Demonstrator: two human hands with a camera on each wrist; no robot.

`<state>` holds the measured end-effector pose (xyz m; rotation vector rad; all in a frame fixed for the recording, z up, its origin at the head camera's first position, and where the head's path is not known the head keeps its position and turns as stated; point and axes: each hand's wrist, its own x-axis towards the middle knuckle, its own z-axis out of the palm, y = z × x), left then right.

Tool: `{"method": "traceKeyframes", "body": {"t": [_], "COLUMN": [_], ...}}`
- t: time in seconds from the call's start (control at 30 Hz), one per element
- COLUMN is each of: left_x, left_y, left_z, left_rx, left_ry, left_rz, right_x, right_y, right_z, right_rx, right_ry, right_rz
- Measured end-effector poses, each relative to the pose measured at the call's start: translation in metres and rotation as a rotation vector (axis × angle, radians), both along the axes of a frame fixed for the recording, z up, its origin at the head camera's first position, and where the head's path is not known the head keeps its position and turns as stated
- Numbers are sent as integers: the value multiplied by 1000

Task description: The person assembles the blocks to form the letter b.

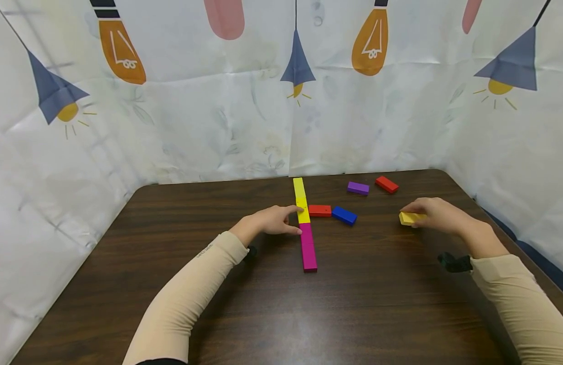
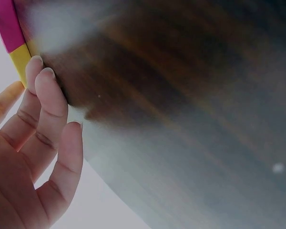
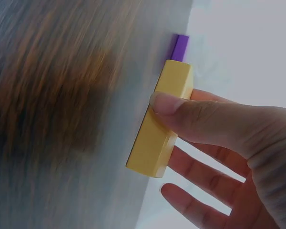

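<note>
A straight row of blocks runs away across the table, with yellow blocks (image 1: 299,190) at the far end and magenta blocks (image 1: 308,251) at the near end. My left hand (image 1: 274,219) rests at its left side. The index fingertip touches a yellow block, and the thumb tip is by the magenta part; the other fingers are loosely bent in the left wrist view. Out to the right, my right hand (image 1: 438,215) pinches a separate yellow block (image 3: 155,138) between thumb and fingers. Whether that block touches the table is hard to tell.
A red block (image 1: 320,211) lies against the row's right side, with a blue block (image 1: 344,215) angled beside it. Farther back are a purple block (image 1: 358,188) and another red block (image 1: 387,184). A patterned curtain (image 1: 217,116) hangs behind the brown table (image 1: 363,309).
</note>
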<state>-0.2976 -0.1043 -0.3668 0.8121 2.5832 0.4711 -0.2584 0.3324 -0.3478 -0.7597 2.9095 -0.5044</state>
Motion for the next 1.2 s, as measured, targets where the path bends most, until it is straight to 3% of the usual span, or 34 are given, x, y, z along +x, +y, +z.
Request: {"method": "traceKeyframes", "body": {"t": [0.73, 1.2], "left_x": [1, 3], "left_y": [0, 0], "left_z": [0, 2], "left_rx": [6, 8], "left_ry": [8, -7], "left_rz": [-5, 7], "right_x": [11, 8], "right_y": [-50, -72], "right_z": [8, 6], "right_rx": [-19, -16], "right_ry": [-20, -52], "right_rz": [-19, -37]}}
